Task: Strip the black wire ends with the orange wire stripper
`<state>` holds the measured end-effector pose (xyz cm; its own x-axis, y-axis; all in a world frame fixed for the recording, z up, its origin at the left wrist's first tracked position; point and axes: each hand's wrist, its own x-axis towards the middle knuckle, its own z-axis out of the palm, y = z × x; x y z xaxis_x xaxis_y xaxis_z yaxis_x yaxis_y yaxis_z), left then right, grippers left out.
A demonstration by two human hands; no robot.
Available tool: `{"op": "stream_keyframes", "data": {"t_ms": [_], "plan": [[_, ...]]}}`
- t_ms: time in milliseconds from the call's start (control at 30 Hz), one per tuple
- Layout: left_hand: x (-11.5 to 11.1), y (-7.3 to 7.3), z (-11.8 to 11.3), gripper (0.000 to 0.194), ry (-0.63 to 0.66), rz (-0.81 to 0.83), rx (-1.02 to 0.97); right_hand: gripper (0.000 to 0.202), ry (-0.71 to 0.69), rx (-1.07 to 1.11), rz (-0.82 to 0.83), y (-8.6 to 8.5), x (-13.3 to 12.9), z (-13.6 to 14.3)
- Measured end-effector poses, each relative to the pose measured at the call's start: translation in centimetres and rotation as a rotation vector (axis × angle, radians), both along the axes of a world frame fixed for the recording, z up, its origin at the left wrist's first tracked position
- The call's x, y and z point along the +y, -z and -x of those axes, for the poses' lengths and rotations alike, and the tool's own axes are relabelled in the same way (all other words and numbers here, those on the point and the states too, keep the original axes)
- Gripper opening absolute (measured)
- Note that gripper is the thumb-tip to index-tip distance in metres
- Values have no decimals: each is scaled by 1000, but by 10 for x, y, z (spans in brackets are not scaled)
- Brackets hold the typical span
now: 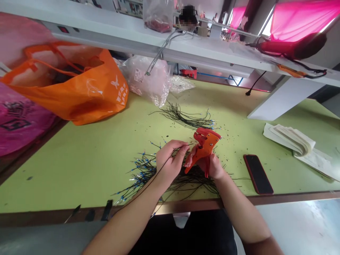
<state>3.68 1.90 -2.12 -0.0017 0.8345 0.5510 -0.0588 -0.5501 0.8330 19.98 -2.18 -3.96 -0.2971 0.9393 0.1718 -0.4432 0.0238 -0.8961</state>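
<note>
My left hand pinches a thin black wire near its end, and the rest of the wire trails down along my forearm. The wire's tip points at the jaws of an orange and red wire stripper. My right hand is wrapped round the stripper's handles. Beneath both hands lies a big bundle of black wires, many with blue and silver ends at its left. A smaller bundle of black wires rests beyond the stripper.
A phone and folded papers lie at the right. Orange and pink bags stand at the left. Clear plastic bags sit beneath a white shelf. A person is beyond. Black scraps dot the green table.
</note>
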Motion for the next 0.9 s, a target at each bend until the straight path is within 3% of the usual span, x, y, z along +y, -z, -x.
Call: {"op": "stream_keyframes", "data": {"t_ms": [300,567,900], "plan": [[1,0,0,13,59,-167,118,73,104,-28,54,15,2,3],[-1,-1,-1,29,-9,-415,220,70,229,62,74,24,2,7],[-6,1,0,36,-116,-564,330,74,267,-29,94,25,-4,5]]}}
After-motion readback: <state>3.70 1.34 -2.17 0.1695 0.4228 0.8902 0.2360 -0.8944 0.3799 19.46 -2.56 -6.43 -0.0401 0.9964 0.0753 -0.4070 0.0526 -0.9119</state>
